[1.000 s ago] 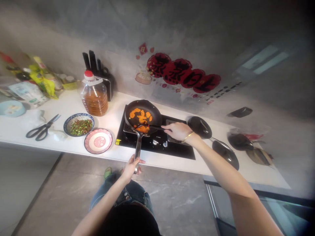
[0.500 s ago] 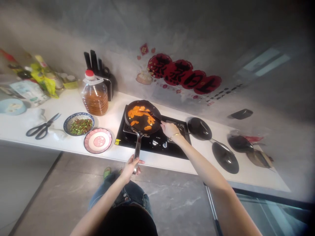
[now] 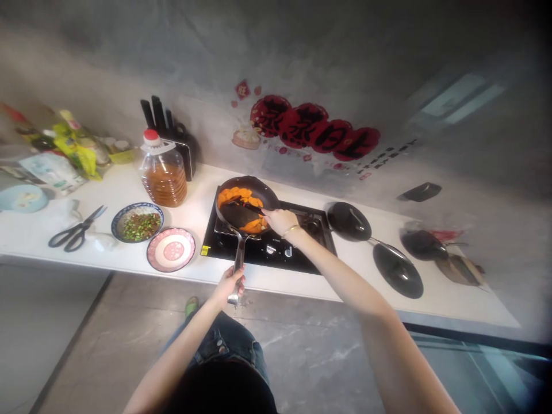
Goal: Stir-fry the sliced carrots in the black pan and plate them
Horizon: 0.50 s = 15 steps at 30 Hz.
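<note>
OK, watching someone at the counter (image 3: 293, 288) right now. Take the pan as the middle of the clock, wall at 12.

Closest in, at 6, the left hand (image 3: 229, 283) is wrapped round the metal handle (image 3: 239, 257), which pokes out past the counter edge. Out at 4 there's a black round thing (image 3: 397, 270) lying down, can't tell if it's a lid. At 8 sits a pink plate (image 3: 171, 249), bare, just beside the bowl (image 3: 115, 222) near 9, which has chopped green and reddish bits in it. Past the bowl, roughly 9 again, black-handled scissors (image 3: 77, 230) lie with the blades a bit apart.

The pan (image 3: 237, 218) itself sits on the left part of the hob (image 3: 255, 251). The right hand (image 3: 281, 222), bracelet on the wrist, comes in from 4, well apart from the left one, fingers closed on a dark utensil (image 3: 250, 206). Its head is in among orange slices (image 3: 236, 194), but can't make out the shape. Slices are bunched along the far side, with a few more around 4.

Farther back, between 9 and 10, a red-capped jug (image 3: 164, 181) of amber liquid stands upright, and black-handled knives (image 3: 158, 117) stick up behind it. Red sign (image 3: 314, 129) on the wall at 1.
</note>
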Tool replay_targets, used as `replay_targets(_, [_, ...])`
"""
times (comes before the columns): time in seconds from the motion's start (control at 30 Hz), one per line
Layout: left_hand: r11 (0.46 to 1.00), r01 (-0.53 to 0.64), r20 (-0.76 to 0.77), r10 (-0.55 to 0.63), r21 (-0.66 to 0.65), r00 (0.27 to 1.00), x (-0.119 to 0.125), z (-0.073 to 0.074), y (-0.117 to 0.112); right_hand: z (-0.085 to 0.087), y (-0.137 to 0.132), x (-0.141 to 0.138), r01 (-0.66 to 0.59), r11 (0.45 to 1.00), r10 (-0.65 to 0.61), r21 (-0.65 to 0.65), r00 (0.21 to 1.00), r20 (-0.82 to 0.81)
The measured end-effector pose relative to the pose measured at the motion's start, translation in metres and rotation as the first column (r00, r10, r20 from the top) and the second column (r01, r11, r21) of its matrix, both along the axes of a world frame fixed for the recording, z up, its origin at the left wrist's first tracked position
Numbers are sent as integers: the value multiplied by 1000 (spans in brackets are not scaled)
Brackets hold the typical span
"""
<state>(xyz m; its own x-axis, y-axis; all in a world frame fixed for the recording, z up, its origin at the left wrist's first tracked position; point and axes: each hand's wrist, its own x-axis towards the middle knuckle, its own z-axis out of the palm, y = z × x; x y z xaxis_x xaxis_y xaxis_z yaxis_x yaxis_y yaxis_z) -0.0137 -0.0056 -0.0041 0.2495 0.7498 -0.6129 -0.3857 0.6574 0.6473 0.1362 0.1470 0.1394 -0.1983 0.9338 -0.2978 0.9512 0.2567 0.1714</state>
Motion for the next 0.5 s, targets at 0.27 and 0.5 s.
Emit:
replay_targets(0.27, [964, -262, -77, 264, 40, 961, -22, -7, -2, 19, -11, 56, 100, 990, -112, -100, 987, -116])
replay_targets(0.5, [770, -572, -140, 623, 283, 769, -146, -6, 24, -81, -49, 66, 244, 970, -235, 14, 946, -224])
